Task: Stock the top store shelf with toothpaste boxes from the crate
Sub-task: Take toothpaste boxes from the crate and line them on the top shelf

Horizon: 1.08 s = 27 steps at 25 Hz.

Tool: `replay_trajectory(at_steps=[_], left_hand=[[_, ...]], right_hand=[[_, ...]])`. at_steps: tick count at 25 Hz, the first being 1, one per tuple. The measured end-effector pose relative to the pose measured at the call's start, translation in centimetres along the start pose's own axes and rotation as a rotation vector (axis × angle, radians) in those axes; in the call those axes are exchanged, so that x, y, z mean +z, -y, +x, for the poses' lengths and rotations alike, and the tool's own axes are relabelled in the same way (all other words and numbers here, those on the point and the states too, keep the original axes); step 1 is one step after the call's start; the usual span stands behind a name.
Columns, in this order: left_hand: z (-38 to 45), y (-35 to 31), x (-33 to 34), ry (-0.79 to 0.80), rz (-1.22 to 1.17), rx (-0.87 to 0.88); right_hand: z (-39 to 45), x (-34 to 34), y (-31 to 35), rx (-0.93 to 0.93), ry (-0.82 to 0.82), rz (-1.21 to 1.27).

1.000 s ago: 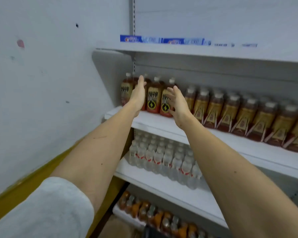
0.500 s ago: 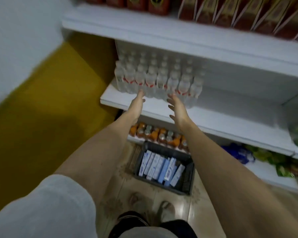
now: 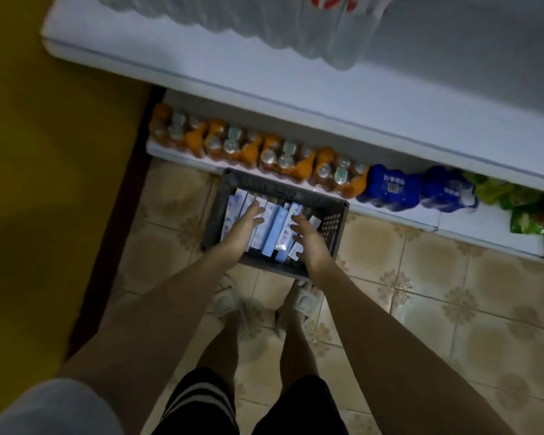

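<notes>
1. Since a second ago we have dropped our gaze and both arms from the upper shelves down to the floor, so the top shelf is out of view and the crate [image 3: 274,221] now sits at the centre of our sight, just beyond our feet.
2. Our left hand [image 3: 244,226] reaches into the crate at about 10 o'clock from its middle, fingers spread and lying on the toothpaste boxes [image 3: 272,233]; we cannot tell whether any finger has yet curled round one.
3. Our right hand [image 3: 305,237] hovers over the boxes at about 3 o'clock, fingers spread wide and holding nothing.
4. The toothpaste boxes stand packed side by side, on edge, inside the dark crate, which rests on the tiled floor touching or just short of the bottom shelf edge.
5. At 12 o'clock from the crate stands a row of orange drink bottles [image 3: 258,152]; blue packs [image 3: 390,186] lie at 2 o'clock.
6. We judge the step to be gathering a handful of boxes.
7. Risks: the boxes are tightly packed, so pulling one may drag out its neighbours; a broad two-handed grab could let the middle boxes slip and fall; the light here is dim, so a crushed corner may go unnoticed.
</notes>
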<state>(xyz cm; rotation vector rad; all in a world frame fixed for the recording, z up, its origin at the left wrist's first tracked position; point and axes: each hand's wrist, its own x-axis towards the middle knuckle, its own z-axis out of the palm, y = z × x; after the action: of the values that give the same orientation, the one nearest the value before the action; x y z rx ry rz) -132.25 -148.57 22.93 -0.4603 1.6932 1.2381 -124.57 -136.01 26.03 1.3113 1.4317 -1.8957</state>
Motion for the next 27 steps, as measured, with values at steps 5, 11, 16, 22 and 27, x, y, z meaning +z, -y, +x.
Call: replay_trajectory(at_steps=[5,11,16,22,27], left_hand=[[13.1,10.2,4.3,-0.049,-0.021,-0.177],[28.0,18.0,5.9,-0.144,0.179,-0.197],[33.6,22.8,6.4,-0.153,0.228,-0.162],[36.5,24.3,7.1,-0.059,0.283,-0.259],[35.4,24.5,9.3,-0.010,0.126,-0.315]], right_hand=[[13.3,-2.6,-10.3,0.216,-0.008,0.047],[28.5,-4.8,-18.7,0.292,-0.053,-0.084],[34.9,-2.2,-23.4,0.169,0.046,-0.116],[38.3,-0.2,-26.9,0.052,-0.035,-0.195],[37.9,-2.4,-27.2,0.104,-0.093,-0.171]])
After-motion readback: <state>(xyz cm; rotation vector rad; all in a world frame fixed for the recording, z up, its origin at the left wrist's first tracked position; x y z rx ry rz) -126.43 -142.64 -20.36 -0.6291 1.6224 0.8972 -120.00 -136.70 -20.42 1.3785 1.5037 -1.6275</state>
